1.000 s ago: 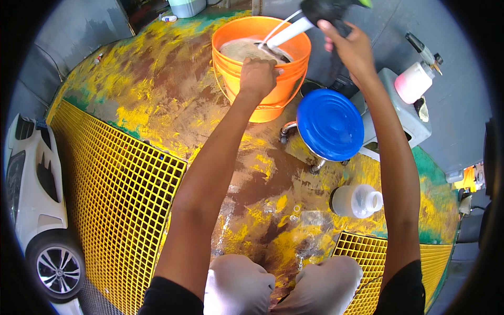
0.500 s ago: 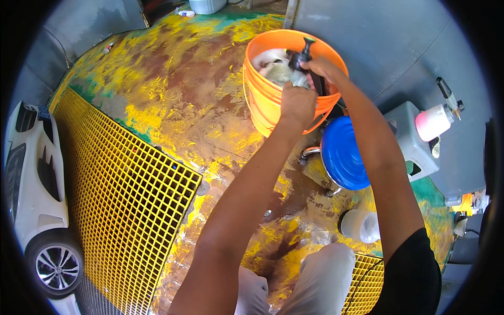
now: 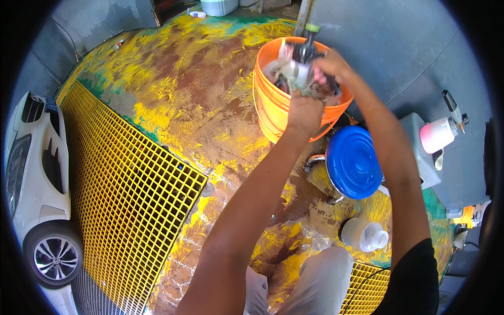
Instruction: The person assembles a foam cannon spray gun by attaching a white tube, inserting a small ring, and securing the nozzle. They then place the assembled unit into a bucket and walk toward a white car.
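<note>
Black sprayer head [image 3: 304,53], earlier held above the orange bucket [image 3: 270,107], now down inside its mouth, so handling sits within; right hand [image 3: 332,65] curled around it, left hand [image 3: 305,111] at near edge, hold unclear.

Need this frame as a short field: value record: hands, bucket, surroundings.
left hand: at the near rim of the orange bucket
right hand: over the bucket, at a black tool with a green tip; grip blurred
bucket contents: whitish and dark items, blurred
nearer the person: blue stool, translucent bottle
right: bottle of pink liquid by a grey container
left: yellow grating, white car
</note>
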Action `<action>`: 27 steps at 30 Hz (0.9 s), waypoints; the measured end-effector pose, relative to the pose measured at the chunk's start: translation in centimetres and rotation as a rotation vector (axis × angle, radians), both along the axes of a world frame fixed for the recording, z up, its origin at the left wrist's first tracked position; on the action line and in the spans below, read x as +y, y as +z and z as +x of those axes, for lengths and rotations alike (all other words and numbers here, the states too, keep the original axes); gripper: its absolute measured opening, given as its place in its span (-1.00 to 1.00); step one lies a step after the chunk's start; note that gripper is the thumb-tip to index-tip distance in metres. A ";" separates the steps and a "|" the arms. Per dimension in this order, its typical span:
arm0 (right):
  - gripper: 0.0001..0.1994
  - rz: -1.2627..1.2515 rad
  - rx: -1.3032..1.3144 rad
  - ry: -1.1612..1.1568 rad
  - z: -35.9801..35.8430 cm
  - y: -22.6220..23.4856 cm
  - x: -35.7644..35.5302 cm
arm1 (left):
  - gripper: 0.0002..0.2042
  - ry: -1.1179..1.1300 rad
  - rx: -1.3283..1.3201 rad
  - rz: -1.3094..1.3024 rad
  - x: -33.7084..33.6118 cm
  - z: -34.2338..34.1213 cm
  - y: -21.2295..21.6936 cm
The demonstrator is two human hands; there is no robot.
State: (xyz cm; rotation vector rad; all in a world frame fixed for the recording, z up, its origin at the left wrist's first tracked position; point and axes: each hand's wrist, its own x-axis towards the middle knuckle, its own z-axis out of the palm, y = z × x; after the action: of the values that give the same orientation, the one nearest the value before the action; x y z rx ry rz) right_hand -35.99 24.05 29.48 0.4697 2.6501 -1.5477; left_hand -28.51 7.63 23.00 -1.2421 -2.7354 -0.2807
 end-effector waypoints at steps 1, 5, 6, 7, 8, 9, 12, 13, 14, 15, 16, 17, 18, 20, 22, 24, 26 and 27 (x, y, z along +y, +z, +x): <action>-0.86 0.049 0.134 0.011 0.3 2.4 0.5 | -0.87 -0.008 0.039 0.027 0.0 0.0 -0.2; -0.72 0.165 0.432 0.079 4.5 9.5 3.0 | -0.88 0.006 0.049 0.153 0.2 -0.3 -1.0; -0.71 0.223 0.492 -0.004 6.1 10.7 3.6 | -0.89 -0.004 0.031 0.149 0.2 -0.5 -1.2; -0.70 0.272 0.562 -0.070 7.6 11.7 3.9 | -0.89 0.003 0.067 0.136 0.3 -0.7 -1.2; -0.69 0.321 0.625 -0.126 9.1 12.6 4.0 | -0.89 -0.003 0.066 0.104 0.3 -0.9 -1.4; -0.66 0.292 0.630 -0.174 10.9 13.5 4.2 | -0.87 0.006 0.076 0.119 0.3 -1.1 -1.4; -0.71 0.246 0.611 -0.292 17.8 15.3 5.5 | -0.80 -0.004 0.137 0.107 0.5 -1.8 -1.7; -0.74 0.204 0.635 -0.339 20.6 15.6 6.2 | -0.79 0.005 0.160 0.108 0.5 -2.0 -2.0; -0.75 0.283 0.654 -0.425 23.8 15.9 7.1 | -0.78 0.009 0.179 0.093 0.5 -2.3 -2.1; -0.76 0.257 0.665 -0.391 27.4 15.8 8.0 | -0.75 0.023 0.176 0.061 0.5 -2.5 -2.3; -0.77 0.234 0.679 -0.352 31.1 15.7 9.0 | -0.73 0.009 0.178 0.045 0.4 -2.8 -2.5; -0.73 0.288 0.661 -0.341 34.7 15.3 9.9 | -0.72 0.001 0.169 0.062 0.3 -3.2 -2.7; -0.66 0.342 0.644 -0.324 38.2 15.0 10.8 | -0.71 -0.033 0.162 0.118 0.1 -3.5 -2.9; -0.68 0.380 0.543 -0.431 45.7 14.0 12.3 | -0.61 -0.055 0.333 -0.041 -0.4 -4.2 -3.2; -0.71 0.368 0.471 -0.475 52.6 12.4 13.4 | -0.51 -0.069 0.338 -0.050 -0.7 -4.6 -3.2; -0.73 0.307 0.433 -0.555 58.4 10.9 14.2 | -0.43 -0.180 0.467 0.101 -0.8 -3.9 -3.2; -0.77 0.187 0.436 -0.596 63.3 9.0 14.5 | -0.42 -0.175 0.545 0.181 -0.2 -1.5 -3.5; -0.76 0.164 0.432 -0.633 65.2 8.3 14.6 | -0.41 -0.097 0.581 0.151 0.1 0.3 -3.6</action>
State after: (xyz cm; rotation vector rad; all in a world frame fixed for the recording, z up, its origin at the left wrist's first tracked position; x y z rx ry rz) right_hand 29.22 38.66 37.83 1.2086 3.1705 -1.7349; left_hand -28.17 7.70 19.41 -1.1875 -2.1275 -0.1067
